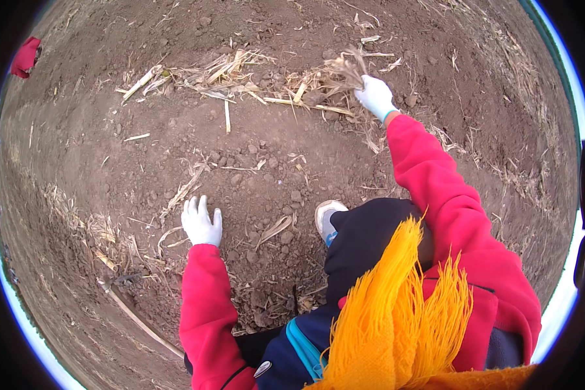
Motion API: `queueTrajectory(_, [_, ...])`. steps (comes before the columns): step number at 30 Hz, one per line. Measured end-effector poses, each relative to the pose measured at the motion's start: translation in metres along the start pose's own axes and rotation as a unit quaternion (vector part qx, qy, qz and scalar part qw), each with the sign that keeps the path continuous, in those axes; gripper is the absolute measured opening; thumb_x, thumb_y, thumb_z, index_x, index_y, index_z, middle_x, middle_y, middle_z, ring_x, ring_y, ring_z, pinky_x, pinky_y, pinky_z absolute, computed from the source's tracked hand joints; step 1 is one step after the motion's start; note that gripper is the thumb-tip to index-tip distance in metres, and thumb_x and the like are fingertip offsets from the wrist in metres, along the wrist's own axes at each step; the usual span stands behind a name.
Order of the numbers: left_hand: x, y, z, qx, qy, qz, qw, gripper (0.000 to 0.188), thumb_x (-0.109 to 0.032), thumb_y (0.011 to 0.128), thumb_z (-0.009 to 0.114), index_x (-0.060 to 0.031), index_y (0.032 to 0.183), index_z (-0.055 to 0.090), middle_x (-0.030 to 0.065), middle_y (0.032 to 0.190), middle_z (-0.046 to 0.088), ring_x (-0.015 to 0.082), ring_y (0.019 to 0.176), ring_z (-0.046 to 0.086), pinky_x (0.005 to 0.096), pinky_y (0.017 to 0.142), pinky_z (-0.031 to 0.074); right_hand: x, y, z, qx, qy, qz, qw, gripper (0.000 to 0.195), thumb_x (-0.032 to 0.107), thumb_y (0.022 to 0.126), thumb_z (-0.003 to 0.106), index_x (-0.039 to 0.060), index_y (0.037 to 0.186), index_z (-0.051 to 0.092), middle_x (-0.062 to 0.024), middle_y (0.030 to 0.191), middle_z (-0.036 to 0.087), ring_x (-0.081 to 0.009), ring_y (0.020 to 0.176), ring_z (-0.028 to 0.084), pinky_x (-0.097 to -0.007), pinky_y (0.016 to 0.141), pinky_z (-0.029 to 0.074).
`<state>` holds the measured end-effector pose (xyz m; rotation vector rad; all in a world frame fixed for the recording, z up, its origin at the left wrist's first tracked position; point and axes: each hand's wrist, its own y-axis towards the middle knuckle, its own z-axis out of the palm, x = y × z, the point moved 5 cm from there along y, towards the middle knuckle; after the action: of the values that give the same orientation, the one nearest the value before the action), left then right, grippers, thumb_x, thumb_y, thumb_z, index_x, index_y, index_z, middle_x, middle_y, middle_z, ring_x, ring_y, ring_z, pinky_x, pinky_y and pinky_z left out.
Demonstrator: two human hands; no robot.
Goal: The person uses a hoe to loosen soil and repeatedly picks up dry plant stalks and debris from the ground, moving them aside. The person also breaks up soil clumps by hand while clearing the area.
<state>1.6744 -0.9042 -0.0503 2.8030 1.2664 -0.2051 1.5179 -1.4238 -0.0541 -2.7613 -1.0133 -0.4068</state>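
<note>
My right hand [373,97], in a white glove, reaches far forward and grips a clump of dry corn leaves [348,68], slightly blurred. Below and left of that clump lie broken corn stalks [317,106] on the bare soil. A larger heap of dry stalks and husks [224,70] stretches further left along the same line. My left hand [202,222], also gloved in white, hovers over or rests on the soil with its fingers apart and nothing in it. Beside its fingertips lies a dry leaf strip [187,187].
A long wooden-handled tool [136,319] lies at the lower left, its head among crop litter. My shoe [327,217] is planted on cloddy soil. Fringed orange scarf ends [399,302] hang before me. Someone's red garment [25,57] shows at the far left.
</note>
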Motion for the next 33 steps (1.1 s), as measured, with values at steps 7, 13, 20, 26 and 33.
queueTrajectory(7, [-0.021, -0.009, 0.04, -0.046, 0.056, -0.022, 0.997, 0.058, -0.028, 0.079, 0.064, -0.0097, 0.131, 0.047, 0.0163, 0.137, 0.042, 0.0369, 0.13, 0.036, 0.0552, 0.108, 0.025, -0.04, 0.072, -0.045, -0.12, 0.254, -0.041, 0.959, 0.032, 0.031, 0.076, 0.069, 0.0104, 0.101, 0.064, -0.014, 0.083, 0.068, -0.0308, 0.075, 0.066, -0.0391, 0.07, 0.051])
queueTrajectory(13, [-0.02, -0.009, 0.038, -0.034, 0.059, -0.034, 0.997, 0.058, -0.027, 0.08, 0.062, -0.0103, 0.133, 0.046, 0.0156, 0.138, 0.041, 0.0365, 0.131, 0.035, 0.056, 0.108, 0.024, 0.095, 0.067, 0.001, 0.062, -0.094, -0.348, 0.931, 0.027, 0.022, 0.079, 0.066, 0.0157, 0.105, 0.063, -0.0095, 0.096, 0.064, -0.0297, 0.094, 0.062, -0.0407, 0.082, 0.05])
queueTrajectory(20, [-0.022, -0.006, 0.038, -0.023, 0.064, -0.03, 0.997, 0.059, -0.025, 0.078, 0.061, -0.009, 0.132, 0.046, 0.0164, 0.138, 0.041, 0.0374, 0.131, 0.035, 0.0564, 0.109, 0.024, 0.107, 0.077, 0.059, 0.131, -0.154, -0.325, 0.924, 0.041, 0.009, 0.078, 0.059, 0.017, 0.117, 0.058, -0.0081, 0.099, 0.066, -0.029, 0.092, 0.063, -0.041, 0.08, 0.051])
queueTrajectory(26, [-0.022, -0.007, 0.038, -0.011, 0.064, -0.043, 0.997, 0.06, -0.023, 0.074, 0.061, -0.0079, 0.13, 0.047, 0.018, 0.138, 0.04, 0.0388, 0.131, 0.035, 0.0572, 0.109, 0.023, 0.072, 0.126, 0.04, 0.226, 0.448, -0.062, 0.863, 0.038, 0.003, 0.076, 0.065, 0.0098, 0.113, 0.061, -0.0015, 0.085, 0.065, -0.0074, 0.066, 0.056, -0.023, 0.062, 0.048])
queueTrajectory(33, [-0.016, -0.01, 0.041, 0.015, 0.073, -0.037, 0.997, 0.062, -0.027, 0.073, 0.066, -0.0105, 0.129, 0.046, 0.0159, 0.137, 0.039, 0.0389, 0.131, 0.032, 0.0602, 0.107, 0.022, 0.139, 0.07, 0.055, 0.272, -0.095, -0.31, 0.906, 0.03, 0.03, 0.076, 0.067, 0.0062, 0.092, 0.058, -0.0153, 0.083, 0.065, -0.0292, 0.078, 0.065, -0.0418, 0.07, 0.052])
